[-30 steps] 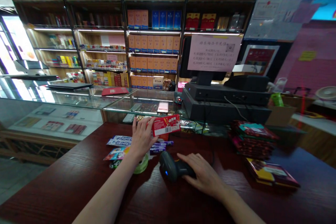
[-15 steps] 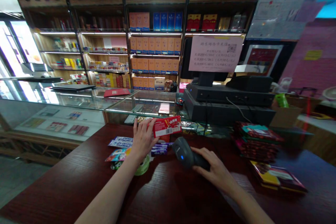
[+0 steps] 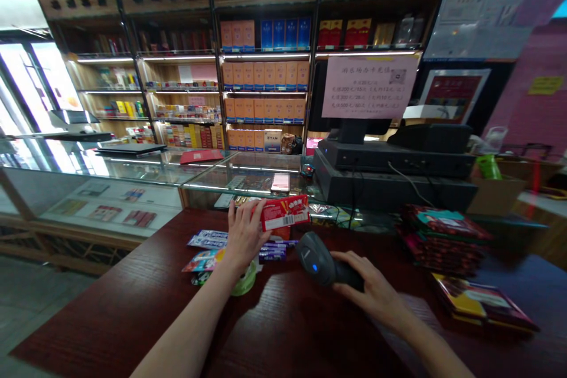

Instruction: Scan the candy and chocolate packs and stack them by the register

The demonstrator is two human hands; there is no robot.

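Note:
My left hand [image 3: 246, 234] grips the left end of a red snack box [image 3: 284, 212], held up with its barcode side facing me. In my right hand [image 3: 370, 283] is a dark barcode scanner [image 3: 319, 260] with a blue light on top, its head close to the box's lower right. Below and around my left hand lie several purple packets [image 3: 273, 250], blue-and-white packets [image 3: 207, 239], a colourful pouch [image 3: 201, 260] and a round green item [image 3: 244, 284], partly hidden by my wrist.
A stack of dark red packets [image 3: 443, 242] and a yellow-and-brown pack [image 3: 481, 301] lie on the right of the wooden counter [image 3: 133, 307]. Behind stand a cash register [image 3: 394, 174], a screen bearing a pink sign [image 3: 367, 88], and a glass display case [image 3: 248, 165].
The view has shifted slightly, so everything sits a little further right. Both hands keep their holds; the box and scanner stay in nearly the same positions relative to each other.

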